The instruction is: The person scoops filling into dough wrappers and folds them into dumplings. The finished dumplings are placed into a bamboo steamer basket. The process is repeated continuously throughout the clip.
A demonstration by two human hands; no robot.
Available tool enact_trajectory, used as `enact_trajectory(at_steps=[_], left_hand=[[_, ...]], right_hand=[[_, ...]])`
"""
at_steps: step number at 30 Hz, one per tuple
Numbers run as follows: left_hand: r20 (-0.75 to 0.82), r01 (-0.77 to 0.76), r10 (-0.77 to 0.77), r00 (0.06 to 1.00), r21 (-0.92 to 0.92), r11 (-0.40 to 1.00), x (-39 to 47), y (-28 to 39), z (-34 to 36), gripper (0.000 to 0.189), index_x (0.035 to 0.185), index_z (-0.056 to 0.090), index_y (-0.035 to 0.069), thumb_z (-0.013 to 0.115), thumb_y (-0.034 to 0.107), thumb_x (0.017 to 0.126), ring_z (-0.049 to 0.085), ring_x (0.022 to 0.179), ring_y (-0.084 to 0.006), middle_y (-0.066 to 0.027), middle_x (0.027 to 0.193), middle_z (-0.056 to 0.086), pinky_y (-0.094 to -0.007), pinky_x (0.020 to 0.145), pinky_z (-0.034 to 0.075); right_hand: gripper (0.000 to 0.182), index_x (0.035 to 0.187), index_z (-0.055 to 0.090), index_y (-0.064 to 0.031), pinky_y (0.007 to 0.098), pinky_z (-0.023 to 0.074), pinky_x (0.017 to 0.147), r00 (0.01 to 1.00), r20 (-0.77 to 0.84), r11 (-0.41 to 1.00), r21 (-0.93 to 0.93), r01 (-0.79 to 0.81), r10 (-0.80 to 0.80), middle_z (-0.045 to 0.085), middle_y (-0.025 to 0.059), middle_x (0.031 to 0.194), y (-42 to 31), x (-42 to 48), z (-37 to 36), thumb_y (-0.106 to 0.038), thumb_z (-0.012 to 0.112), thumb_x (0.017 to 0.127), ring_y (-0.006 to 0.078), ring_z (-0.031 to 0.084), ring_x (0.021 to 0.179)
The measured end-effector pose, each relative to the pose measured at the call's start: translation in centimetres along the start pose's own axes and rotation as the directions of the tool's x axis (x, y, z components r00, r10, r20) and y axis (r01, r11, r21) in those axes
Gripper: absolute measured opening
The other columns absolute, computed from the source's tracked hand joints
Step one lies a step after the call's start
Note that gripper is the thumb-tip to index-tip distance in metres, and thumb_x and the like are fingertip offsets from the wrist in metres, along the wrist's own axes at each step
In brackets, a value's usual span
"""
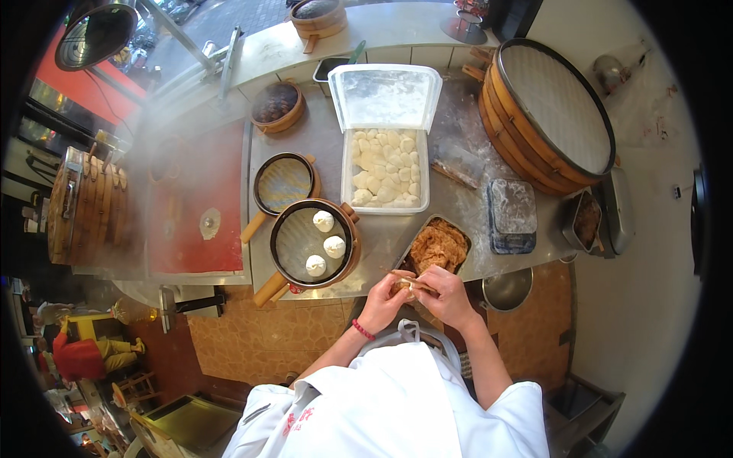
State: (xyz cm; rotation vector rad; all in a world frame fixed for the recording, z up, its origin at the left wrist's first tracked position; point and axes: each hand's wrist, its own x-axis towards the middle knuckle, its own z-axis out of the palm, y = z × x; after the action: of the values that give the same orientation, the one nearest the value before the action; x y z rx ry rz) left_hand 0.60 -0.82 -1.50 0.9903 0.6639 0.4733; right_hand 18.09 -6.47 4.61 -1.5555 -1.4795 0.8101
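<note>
My left hand (pixel 385 299), with a red bead bracelet at its wrist, holds a small bun (pixel 408 288), mostly hidden between the fingers. The fingers of my right hand (pixel 445 297) pinch the bun's upper edge, and a thin wooden spatula (pixel 420 283) lies across it in that hand. Just beyond both hands sits a metal tray heaped with brown minced filling (pixel 438 246). To the left, three white pleated buns (pixel 334 247) rest in a round bamboo steamer (pixel 355 252). A clear plastic box (pixel 424 197) of pale dough pieces (pixel 386 166) stands behind the tray, its lid tipped back.
A floury scale (pixel 513 214) stands right of the filling, before a large stack of bamboo steamers (pixel 515 137). A smaller steamer (pixel 283 180) is at the left. Steam drifts over a red surface (pixel 189 223) beside tall steamers (pixel 86 209). A metal bowl (pixel 507 289) is below the counter's edge.
</note>
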Motion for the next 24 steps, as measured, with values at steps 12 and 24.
enact_trajectory(at_steps=[12, 24], left_hand=[[0.044, 0.167, -0.178, 0.983, -0.615, 0.770, 0.0, 2.7, 1.0, 0.037, 0.136, 0.051, 0.000, 0.053, 0.016, 0.103, 0.060, 0.117, -0.0194, -0.0110, 0.131, 0.059, -0.0353, 0.102, 0.049], [-0.150, -0.131, 0.147, 0.978, 0.115, 0.985, 0.8, -0.3, 1.1, 0.035, 0.132, 0.052, -0.001, 0.055, 0.004, 0.098, 0.062, 0.106, -0.0121, -0.0086, 0.120, 0.064, -0.0237, 0.086, 0.050]], right_hand=[[0.015, 0.094, 0.065, 0.0024, 0.0282, 0.0421, 0.058, 0.901, -0.037, 0.865, 0.300, -0.403, 0.433, 0.057, 0.0088, 0.074, -0.4, -0.4, 0.5, -0.004, 0.069, 0.081, 0.0158, 0.052, 0.064], [0.013, 0.090, 0.064, 0.0011, 0.0356, 0.0473, 0.060, 0.976, -0.210, 0.997, 0.058, -0.047, 0.058, 0.062, 0.0129, 0.081, -0.7, 0.7, 0.9, -0.002, 0.072, 0.080, 0.0287, 0.060, 0.069]])
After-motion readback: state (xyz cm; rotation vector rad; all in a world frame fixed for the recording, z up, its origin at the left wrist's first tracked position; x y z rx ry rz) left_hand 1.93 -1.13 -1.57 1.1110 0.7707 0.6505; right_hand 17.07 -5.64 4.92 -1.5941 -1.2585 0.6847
